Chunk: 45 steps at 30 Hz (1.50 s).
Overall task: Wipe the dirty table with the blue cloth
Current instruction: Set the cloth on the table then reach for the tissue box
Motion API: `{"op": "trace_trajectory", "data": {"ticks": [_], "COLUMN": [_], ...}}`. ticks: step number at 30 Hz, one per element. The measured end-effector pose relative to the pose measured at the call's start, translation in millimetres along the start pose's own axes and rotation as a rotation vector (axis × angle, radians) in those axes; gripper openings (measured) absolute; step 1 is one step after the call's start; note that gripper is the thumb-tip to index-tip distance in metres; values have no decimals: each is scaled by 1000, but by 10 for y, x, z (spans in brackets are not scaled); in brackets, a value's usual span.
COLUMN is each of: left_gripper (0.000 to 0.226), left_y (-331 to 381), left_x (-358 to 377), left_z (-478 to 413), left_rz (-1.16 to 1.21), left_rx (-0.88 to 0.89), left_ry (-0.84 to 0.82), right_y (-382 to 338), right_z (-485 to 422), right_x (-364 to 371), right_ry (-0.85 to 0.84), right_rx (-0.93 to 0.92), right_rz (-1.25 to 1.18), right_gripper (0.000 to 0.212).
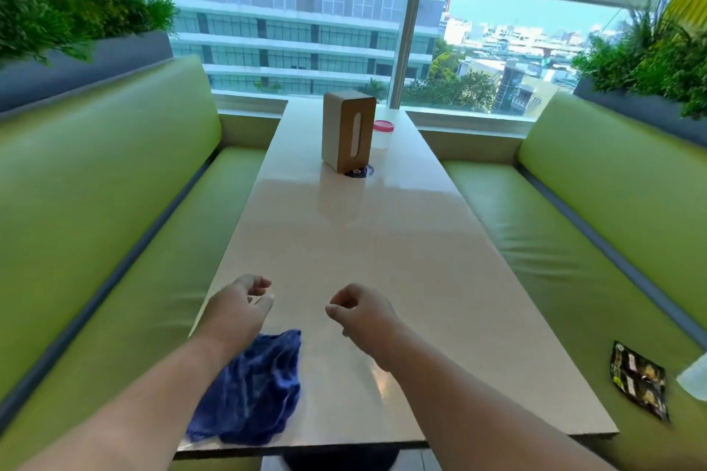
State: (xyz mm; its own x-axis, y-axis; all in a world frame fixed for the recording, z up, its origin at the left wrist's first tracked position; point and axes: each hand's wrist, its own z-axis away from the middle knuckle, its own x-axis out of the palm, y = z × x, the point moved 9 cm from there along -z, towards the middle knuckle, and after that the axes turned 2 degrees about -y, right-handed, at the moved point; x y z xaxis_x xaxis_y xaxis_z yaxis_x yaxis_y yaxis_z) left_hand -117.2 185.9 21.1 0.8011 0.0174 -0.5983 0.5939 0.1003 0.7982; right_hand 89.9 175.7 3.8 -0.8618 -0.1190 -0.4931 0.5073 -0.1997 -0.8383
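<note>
The left hand (237, 308) and right hand (357, 312) hover over the near part of the table (344, 241), fingers loosely curled, each holding nothing and well apart from the other. The blue cloth (256, 390) lies crumpled at the table's near left corner, partly under the left forearm and gripped by neither hand. Toward the far end a tan tissue box (346, 130) stands upright, white tissue showing in its oval slot, over a small dark round mark. Just behind it to the right sits a clear jar with a pink lid (382, 134); its contents cannot be made out. A black packet (639, 380) lies on the green bench (535, 222) to the right.
</note>
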Motion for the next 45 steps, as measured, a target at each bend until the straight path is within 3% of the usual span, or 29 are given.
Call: {"op": "trace_trajectory", "data": {"ticks": [10, 20, 31, 40, 45], "left_gripper": [14, 24, 55, 93, 114], "left_y": [953, 1419, 2158, 2333, 2312], "left_x": [611, 856, 546, 411, 449], "left_z": [-159, -590, -2589, -4302, -5022], "left_rz": [100, 34, 55, -9, 32], "left_rx": [51, 77, 111, 94, 136], "left_ry": [117, 87, 161, 178, 105], "right_y": [-48, -46, -484, -648, -644], "right_z": [-430, -965, -2619, -3979, -4473], "right_x": [-1253, -1717, -2057, -2028, -1935], "right_ry": [-74, -138, -71, 44, 76], "right_rx": [-127, -126, -69, 48, 98], "right_rz": [-12, 50, 56, -19, -57], "right_gripper": [1, 12, 18, 15, 19]}}
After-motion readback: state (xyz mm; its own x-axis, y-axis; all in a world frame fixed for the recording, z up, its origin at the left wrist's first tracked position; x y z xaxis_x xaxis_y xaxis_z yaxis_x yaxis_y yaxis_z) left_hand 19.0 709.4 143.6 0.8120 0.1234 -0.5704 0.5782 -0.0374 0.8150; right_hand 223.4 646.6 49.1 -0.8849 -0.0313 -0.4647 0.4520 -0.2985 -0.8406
